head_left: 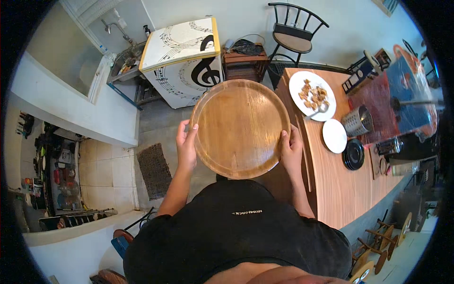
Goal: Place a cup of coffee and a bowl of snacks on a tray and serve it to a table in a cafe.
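Observation:
A round wooden tray (240, 128) with a low raised rim is held out in front of my body, its bare inner face turned up toward me. My left hand (187, 145) grips its left edge, thumb over the rim and fingers around the outside. On the opposite edge, my right hand (291, 146) holds it the same way, with most of its fingers hidden beneath. To the right, a white plate (297, 90) bears brown food pieces and a spoon (322, 108). A smaller white plate (334, 136) lies nearer me on the table.
The wooden table (338, 194) runs along my right side, with stacked black saucers (353, 155) and a perforated metal holder (357, 121). Ahead stands a white cabinet (182, 75) with musical notes. A chair (293, 40) is at the back wall; a doormat (154, 170) lies left.

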`<state>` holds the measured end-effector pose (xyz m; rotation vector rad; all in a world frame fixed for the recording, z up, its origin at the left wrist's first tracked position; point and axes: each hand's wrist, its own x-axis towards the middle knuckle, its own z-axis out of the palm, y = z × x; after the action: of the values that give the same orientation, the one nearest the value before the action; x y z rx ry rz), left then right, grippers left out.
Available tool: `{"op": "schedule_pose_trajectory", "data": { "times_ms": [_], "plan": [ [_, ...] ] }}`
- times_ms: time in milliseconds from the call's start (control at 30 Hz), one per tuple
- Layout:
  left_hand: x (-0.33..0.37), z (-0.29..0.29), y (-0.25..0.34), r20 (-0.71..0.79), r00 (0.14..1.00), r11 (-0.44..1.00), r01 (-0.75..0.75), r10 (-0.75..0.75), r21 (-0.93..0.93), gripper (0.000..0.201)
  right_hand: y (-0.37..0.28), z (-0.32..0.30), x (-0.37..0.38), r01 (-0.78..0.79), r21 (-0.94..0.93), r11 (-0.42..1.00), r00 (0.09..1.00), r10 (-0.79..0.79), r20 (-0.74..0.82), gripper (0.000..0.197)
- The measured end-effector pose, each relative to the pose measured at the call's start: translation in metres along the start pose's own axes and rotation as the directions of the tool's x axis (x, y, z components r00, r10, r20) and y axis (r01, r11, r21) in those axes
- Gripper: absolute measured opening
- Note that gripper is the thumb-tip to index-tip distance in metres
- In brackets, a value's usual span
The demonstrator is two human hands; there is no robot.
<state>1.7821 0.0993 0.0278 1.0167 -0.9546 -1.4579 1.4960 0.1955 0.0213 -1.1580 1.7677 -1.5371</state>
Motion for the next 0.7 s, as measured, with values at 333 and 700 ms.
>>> {"op": "schedule_pose_trajectory", "data": {
  "times_ms": [333, 700],
  "plan": [
    [0.121, -0.032, 0.009, 0.061, 0.994, 0.977, 0.1, -0.09, -0.188, 0.029, -0.009, 0.095, 0.091, -0.004, 0.05, 0.999, 1.0, 0.005, -0.019, 0.029],
    [0.293, 0.053, 0.002, 0.068, 0.998, 1.0, -0.009, 0.01, -0.017, 0.04, 0.031, 0.113, 0.245, -0.05, -0.029, 0.998, 0.994, 0.047, -0.097, 0.031]
  ]
}}
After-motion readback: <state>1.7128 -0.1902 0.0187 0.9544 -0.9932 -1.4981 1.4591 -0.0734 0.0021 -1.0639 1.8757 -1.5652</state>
